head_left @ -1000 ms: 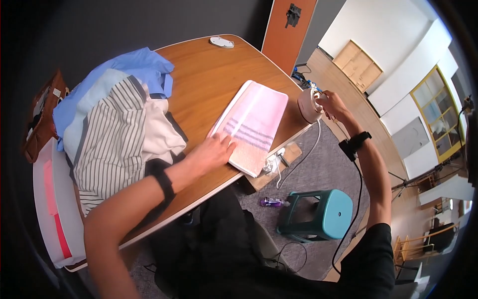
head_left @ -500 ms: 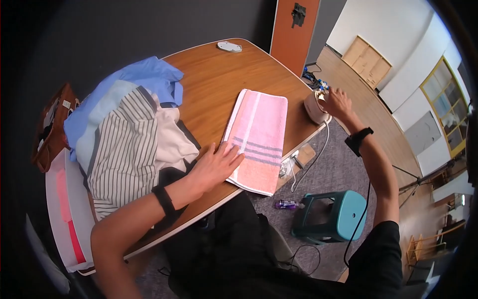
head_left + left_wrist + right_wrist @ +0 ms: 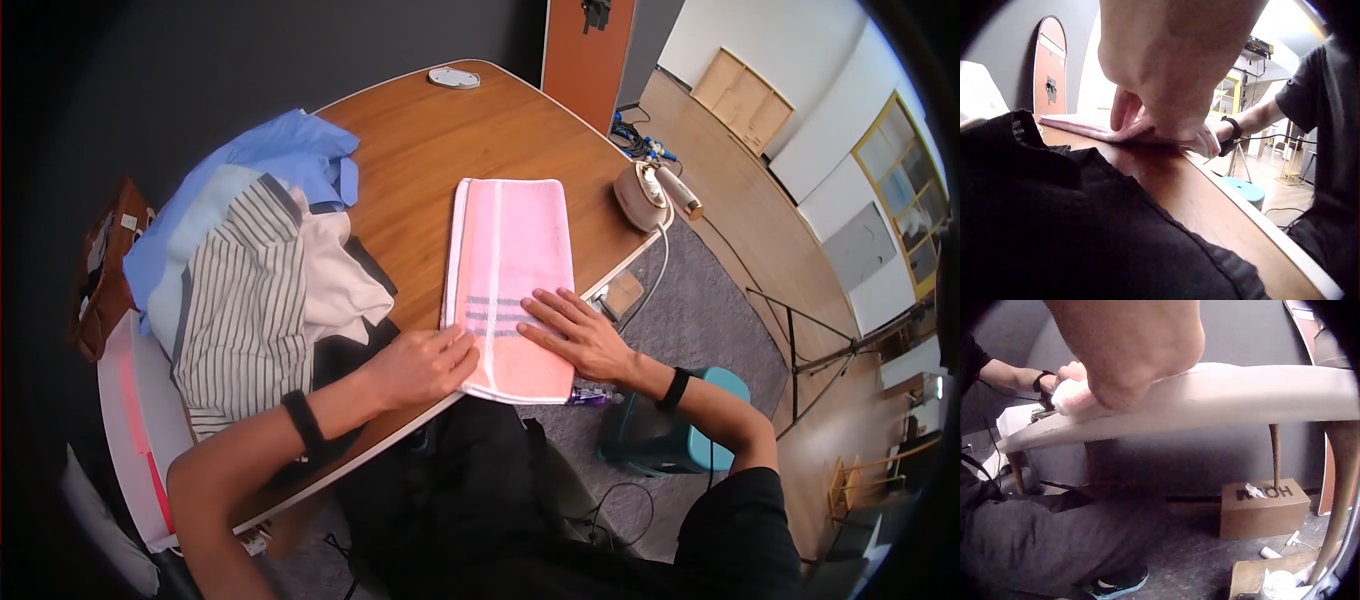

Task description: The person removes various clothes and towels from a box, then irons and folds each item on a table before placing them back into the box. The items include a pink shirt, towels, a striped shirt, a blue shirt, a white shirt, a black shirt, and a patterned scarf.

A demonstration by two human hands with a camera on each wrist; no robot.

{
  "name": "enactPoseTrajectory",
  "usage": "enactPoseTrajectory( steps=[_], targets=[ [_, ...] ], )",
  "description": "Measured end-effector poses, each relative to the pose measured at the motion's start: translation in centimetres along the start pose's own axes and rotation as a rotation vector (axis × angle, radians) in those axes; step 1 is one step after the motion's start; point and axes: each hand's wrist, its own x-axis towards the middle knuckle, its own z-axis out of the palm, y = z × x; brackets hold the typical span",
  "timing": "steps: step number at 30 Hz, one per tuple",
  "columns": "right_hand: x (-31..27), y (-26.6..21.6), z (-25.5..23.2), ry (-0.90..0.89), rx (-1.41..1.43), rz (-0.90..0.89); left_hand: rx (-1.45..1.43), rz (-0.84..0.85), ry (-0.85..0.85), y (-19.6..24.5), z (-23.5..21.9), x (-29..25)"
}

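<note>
A folded pink towel [image 3: 510, 260] with grey stripes lies lengthwise on the wooden table [image 3: 440, 150], its near end at the front edge. My left hand [image 3: 425, 365] sits at the towel's near left edge with fingers curled, pinching that edge; the left wrist view shows its fingers [image 3: 1125, 112] down on the pink cloth [image 3: 1079, 124]. My right hand [image 3: 575, 335] lies flat on the towel's near right part, fingers spread and straight. From the right wrist view the right hand [image 3: 1129, 350] rests over the table's edge [image 3: 1241, 394].
A white iron [image 3: 650, 195] stands on the table's right edge, its cord hanging down. A heap of shirts [image 3: 250, 270] covers the table's left side. A teal stool [image 3: 665, 435] and a cardboard box [image 3: 1266, 506] are on the floor. A small white object [image 3: 453, 77] lies at the far edge.
My right hand let go of the iron and came back to lie flat on the towel. The towel now lies straight, its near end at the front edge. My left hand shifted to its near left edge.
</note>
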Motion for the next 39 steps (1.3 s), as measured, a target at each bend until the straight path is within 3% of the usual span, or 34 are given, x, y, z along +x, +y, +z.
enactPoseTrajectory(
  steps=[2,5,11,13,14,15,16,18,20,21,23,27,31,33,36,38,39],
  targets=[
    [-0.3,-0.5,-0.4,0.027,0.104,-0.042,-0.094,0.056,-0.006,0.2,-0.7,-0.5],
    [-0.2,-0.8,-1.8,0.006,0.104,-0.158,-0.131,0.002,0.026,-0.7,-1.6,1.4],
    [1.0,-0.1,-4.5,0.072,0.522,-0.153,-0.413,-0.07,-0.062,-2.4,0.3,2.2],
    [0.6,1.7,-4.2,-0.002,0.818,-0.024,-0.558,-0.086,-0.022,-1.8,-0.3,2.0],
    [0.3,2.2,-4.1,-0.039,0.969,0.044,-0.743,-0.197,-0.051,-2.0,-0.5,1.9],
    [-0.5,2.0,-4.1,-0.037,1.013,0.377,-0.927,-0.31,-0.079,-2.5,-0.6,2.0],
    [-0.4,3.0,-3.5,0.014,1.128,0.566,-1.11,-0.426,-0.104,-3.0,-0.7,2.1],
    [3.4,4.1,-3.0,0.243,1.461,0.824,-1.184,-0.821,-0.063,-4.3,2.2,2.2],
    [5.1,5.7,-1.9,0.256,1.658,1.007,-1.653,-1.042,-0.124,-5.9,2.1,3.2],
    [5.4,6.2,-1.4,0.262,1.758,1.102,-1.695,-1.106,-0.096,-6.0,2.0,3.5],
    [5.5,5.7,-1.6,0.242,1.574,1.085,-1.776,-1.241,-0.035,-6.0,2.0,3.8],
    [5.0,4.2,-1.3,0.295,1.242,0.973,-1.683,-1.106,0.041,-5.1,2.0,3.8],
    [4.3,3.0,-0.8,0.334,1.009,0.879,-1.605,-1.104,0.051,-4.9,2.5,3.8],
    [4.3,3.6,0.3,0.373,1.027,0.958,-1.567,-1.11,0.063,-4.9,3.8,3.8],
    [4.1,5.4,2.4,0.392,1.225,1.069,-1.231,-1.083,0.009,-6.1,6.7,3.6],
    [4.8,5.3,1.6,0.457,1.468,1.16,-1.093,-1.126,-0.064,-6.3,4.7,4.7],
    [4.4,6.1,2.0,0.403,1.498,1.147,-1.024,-1.147,-0.099,-6.3,3.8,5.1]
  ],
)
